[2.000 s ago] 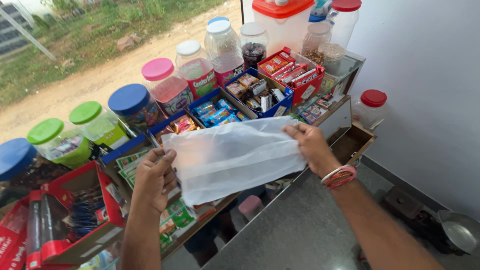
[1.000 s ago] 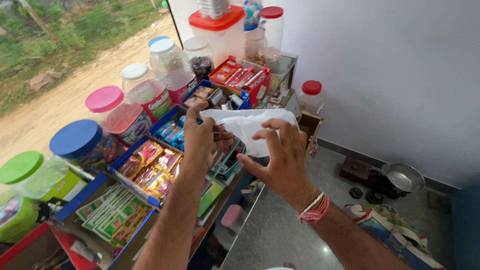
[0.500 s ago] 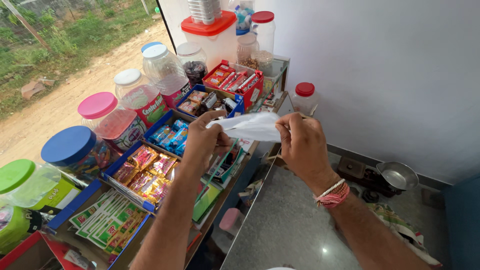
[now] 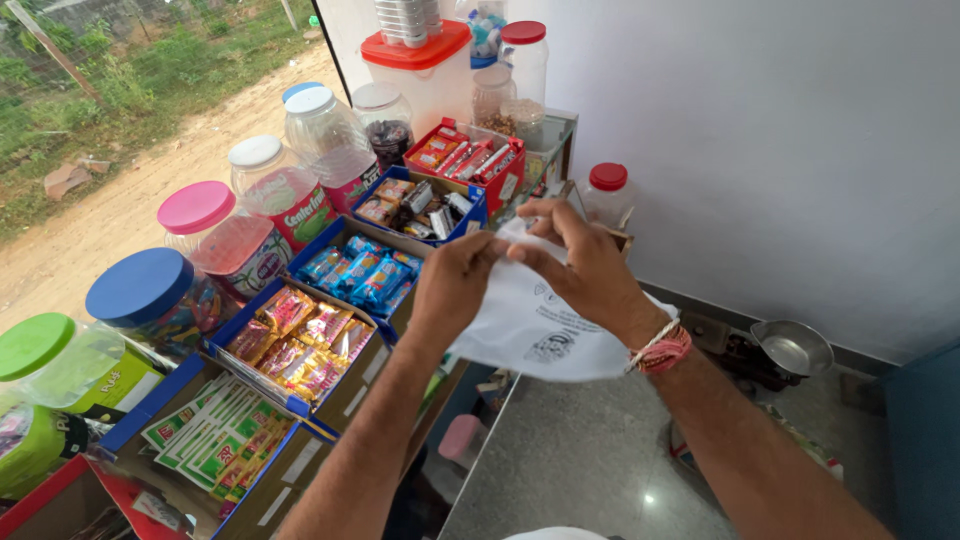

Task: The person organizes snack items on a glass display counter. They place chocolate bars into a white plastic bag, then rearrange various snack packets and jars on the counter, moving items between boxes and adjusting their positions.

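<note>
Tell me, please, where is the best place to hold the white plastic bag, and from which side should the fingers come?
Probably at its top edge, from above. The white plastic bag hangs limp below the left hand and the right hand, which both pinch that upper edge with their fingertips. The sheet is thin and floppy, so a pinch at the rim lets the rest hang straight down.

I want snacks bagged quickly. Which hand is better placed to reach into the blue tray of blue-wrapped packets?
Probably the left hand: it hovers right beside the blue tray, while the right hand pinches the white bag farther away.
</note>
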